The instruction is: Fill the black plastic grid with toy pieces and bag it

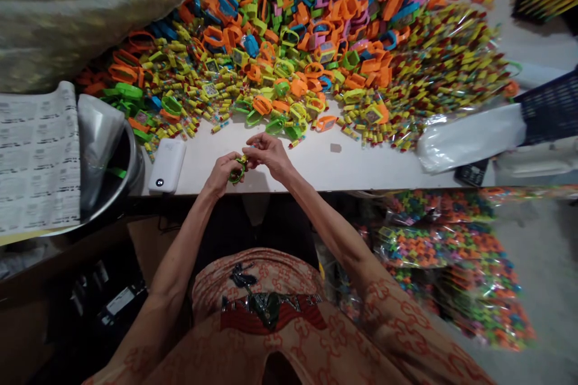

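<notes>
- Your left grip [221, 174], right of the white power bank [168, 165], is clamped on a green watch-like ring [236, 178] above the tabletop [383, 171].
- Your right grip [271, 155], farther right of the power bank, has its fingertips bunched at that ring's upper edge, by a small yellow piece [244, 159]; I cannot tell whether they are clamped on it.
- Beyond the power bank and spreading far to its right, you face a heap of toy watches [325, 24] in orange, green, blue and pink; its near edge spills close to your fingers.
- Small yellow tubes [180, 84] lie scattered just beyond the power bank, crowding the space there.
- Left of the power bank stands a dark bucket [134, 156] with a shiny rim, partly covered by a clear plastic sleeve [97, 138] and a printed sheet [38, 156].
- A big bulging sack [90, 12] blocks the area beyond and left of the power bank.
- Far right of the power bank you have a white plastic bag [469, 135] partly over a black keypad [472, 174], with a dark blue basket [551, 105] beside it.
- Lower than the power bank, off to its right, colourful packed bags [451, 246] are stacked.
</notes>
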Demonstrator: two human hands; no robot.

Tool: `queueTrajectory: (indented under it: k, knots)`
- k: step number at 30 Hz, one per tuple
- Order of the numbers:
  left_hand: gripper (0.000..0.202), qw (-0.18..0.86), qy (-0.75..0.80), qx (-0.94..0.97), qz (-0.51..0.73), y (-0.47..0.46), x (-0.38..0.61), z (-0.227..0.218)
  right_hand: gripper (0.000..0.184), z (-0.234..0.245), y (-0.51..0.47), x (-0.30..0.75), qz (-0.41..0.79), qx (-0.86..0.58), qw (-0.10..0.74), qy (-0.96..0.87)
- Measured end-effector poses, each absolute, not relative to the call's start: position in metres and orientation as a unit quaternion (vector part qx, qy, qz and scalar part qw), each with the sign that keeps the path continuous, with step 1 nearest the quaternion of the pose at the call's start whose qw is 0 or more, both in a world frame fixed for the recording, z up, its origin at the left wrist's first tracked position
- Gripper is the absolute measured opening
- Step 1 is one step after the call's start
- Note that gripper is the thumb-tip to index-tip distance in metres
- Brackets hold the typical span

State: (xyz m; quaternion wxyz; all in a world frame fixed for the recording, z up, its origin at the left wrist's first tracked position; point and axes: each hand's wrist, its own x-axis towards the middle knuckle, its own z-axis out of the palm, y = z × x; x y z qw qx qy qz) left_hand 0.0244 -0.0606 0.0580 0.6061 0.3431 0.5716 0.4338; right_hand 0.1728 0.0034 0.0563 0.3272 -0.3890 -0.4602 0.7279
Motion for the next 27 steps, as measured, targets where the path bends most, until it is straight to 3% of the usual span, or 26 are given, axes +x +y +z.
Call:
queueTrajectory:
  k: [5, 12, 19, 21, 24, 27]
  knots:
    - [0.021, 0.611, 0.556, 0.357, 0.436, -0.062, 0.023, 0.057, 0.056, 0.054, 0.003, 0.171, 0.72, -0.393, 0.326, -0.47]
    - [0.052, 0.578, 0.565, 0.426, 0.406, -0.068, 0.021, 0.052, 0.056, 0.046, -0.003, 0.172, 0.688, -0.409, 0.359, -0.479]
    - [0.043, 0.491, 0.585, 0.507, 0.4, -0.046, 0.011, 0.054, 0.038, 0.045, 0.023, 0.174, 0.561, -0.44, 0.377, -0.591]
    - [0.04, 0.429, 0.604, 0.508, 0.438, -0.029, -0.01, 0.059, 0.034, 0.049, 0.043, 0.181, 0.444, -0.49, 0.376, -0.649]
    - [0.026, 0.224, 0.687, 0.51, 0.466, -0.002, -0.064, 0.066, 0.046, 0.056, 0.071, 0.184, 0.233, -0.553, 0.358, -0.715]
    - [0.024, 0.07, 0.783, 0.501, 0.363, 0.018, -0.119, 0.07, 0.042, 0.06, 0.079, 0.156, 0.202, -0.524, 0.3, -0.771]
